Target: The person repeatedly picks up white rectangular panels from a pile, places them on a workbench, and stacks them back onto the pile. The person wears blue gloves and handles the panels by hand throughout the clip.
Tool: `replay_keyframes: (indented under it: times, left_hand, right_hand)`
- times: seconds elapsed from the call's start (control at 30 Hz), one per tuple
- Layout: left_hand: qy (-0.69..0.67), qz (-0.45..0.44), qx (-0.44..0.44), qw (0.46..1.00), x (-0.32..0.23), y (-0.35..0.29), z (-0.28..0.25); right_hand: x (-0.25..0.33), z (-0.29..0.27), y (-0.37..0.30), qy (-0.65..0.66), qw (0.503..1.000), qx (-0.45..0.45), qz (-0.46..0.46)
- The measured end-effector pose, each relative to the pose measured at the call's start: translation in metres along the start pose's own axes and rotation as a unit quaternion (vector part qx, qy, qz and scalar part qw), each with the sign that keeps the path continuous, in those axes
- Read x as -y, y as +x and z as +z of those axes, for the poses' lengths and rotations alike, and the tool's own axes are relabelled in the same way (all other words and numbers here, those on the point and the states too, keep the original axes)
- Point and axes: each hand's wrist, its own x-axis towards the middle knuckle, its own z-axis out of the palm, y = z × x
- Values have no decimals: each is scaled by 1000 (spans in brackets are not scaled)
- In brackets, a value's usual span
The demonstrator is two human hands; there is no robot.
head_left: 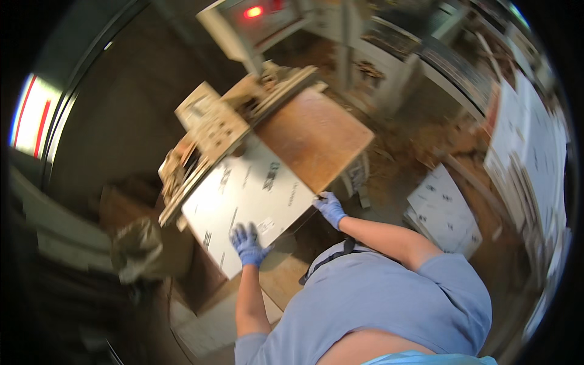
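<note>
- Here, lower centre, the left hand (pixel 248 245) lies splayed on the white panel (pixel 246 194), gripping nothing.
- Right hand (pixel 330 210) curls at its corner, grip unclear; uneven pressure could skew it.

Panel (pixel 261 210) on tabletop (pixel 322 137), left part; wooden block (pixel 210 118) along far edge. Left hand (pixel 248 245) on panel, right hand (pixel 330 210) at panel's right corner. Boards (pixel 444 204) right of tabletop.
</note>
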Motion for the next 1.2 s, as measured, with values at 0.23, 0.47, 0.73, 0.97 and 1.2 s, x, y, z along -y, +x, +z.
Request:
replay_keyframes:
  times: [0.23,0.47,0.73,0.97,1.2]
  left_hand:
    - [-8,-36,-19,999,1,-11,-6]
    - [-1,-26,-8,1000,-1,-11,-4]
    - [-42,-20,4,999,1,-21,-16]
    - [-212,-213,-119,946,55,-120,-10]
    - [-681,-143,88,713,81,-124,66]
  right_hand:
    - [56,11,-5,125,928,76,343]
    - [41,22,-10,170,903,88,384]
    - [34,53,-28,245,914,-38,322]
    - [-11,12,-75,377,866,-163,285]
    - [-33,38,-134,470,871,-45,134]
